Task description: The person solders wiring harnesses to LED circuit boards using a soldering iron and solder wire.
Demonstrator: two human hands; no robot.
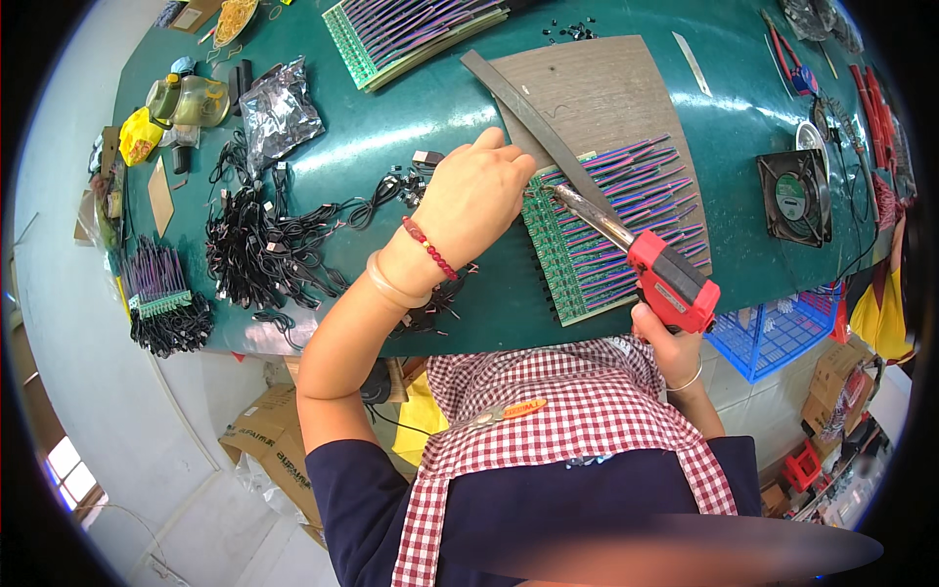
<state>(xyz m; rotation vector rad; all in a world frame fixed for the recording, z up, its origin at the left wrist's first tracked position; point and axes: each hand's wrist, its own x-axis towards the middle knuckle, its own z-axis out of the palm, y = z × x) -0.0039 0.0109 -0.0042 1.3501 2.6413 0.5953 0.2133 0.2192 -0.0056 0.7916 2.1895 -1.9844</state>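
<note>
My right hand [669,348] is wrapped round the grip of a red and black soldering gun [675,284]. The gun's metal tip points up and left, over a green circuit board panel [559,262] with rows of purple and blue wires [636,220]. At the panel's upper left corner, my left hand [477,186] is closed with the fingers curled under; what they pinch is hidden. A flat grey metal bar [533,122] lies slantwise across the wires. Under the panel's far part is a brown wooden board [606,78].
A heap of black cables [269,235] lies left of my left arm. Another wired panel [391,44] sits at the far side. On the right stand a square fan [794,199] and, below the table edge, a blue basket [773,338]. A silvery bag [282,112] lies far left.
</note>
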